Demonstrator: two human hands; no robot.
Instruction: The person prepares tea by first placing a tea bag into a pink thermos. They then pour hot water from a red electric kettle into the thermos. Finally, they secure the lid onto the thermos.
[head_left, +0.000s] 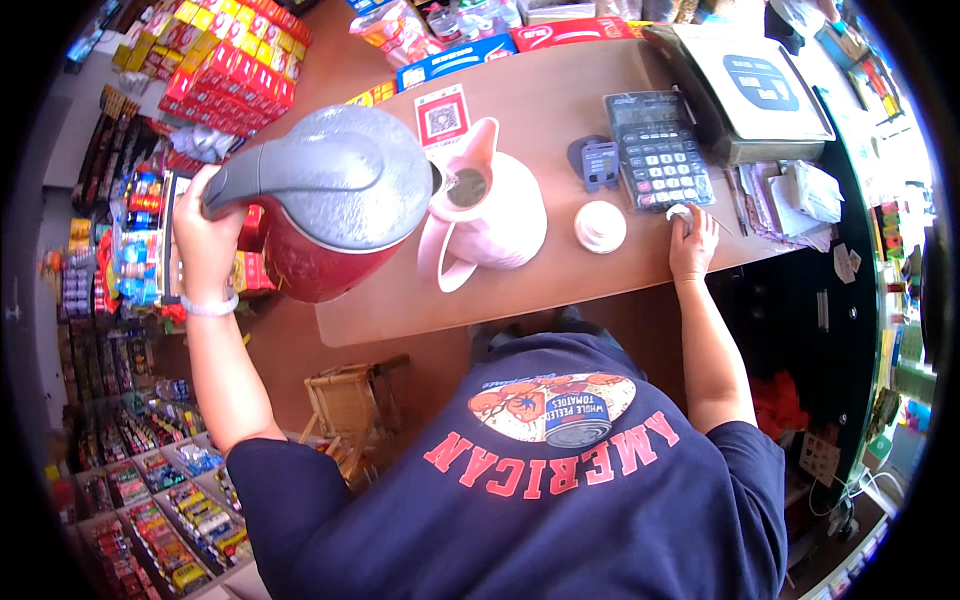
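Note:
My left hand (214, 240) is closed around the grey handle of a red electric kettle (322, 270) with a grey lid. The kettle is tilted, its spout at the open mouth of a pink pitcher (510, 217). The pitcher stands on the brown table (390, 307), its handle towards me. Whether liquid is flowing cannot be told. To the pitcher's right lies a round white-pink lid (600, 226). My right hand (694, 244) rests at the table's near edge, its fingers closed on a small crumpled white tissue (679, 213), just below a calculator (660, 154).
A printed code card (442, 118) stands behind the pitcher. A dark blue plastic piece (599, 165) lies beside the calculator. Papers (795, 199) and a white-topped box (757, 82) are at the right. Boxed goods (232, 75) are stacked at far left, and a wooden stool (341, 397) stands below the table.

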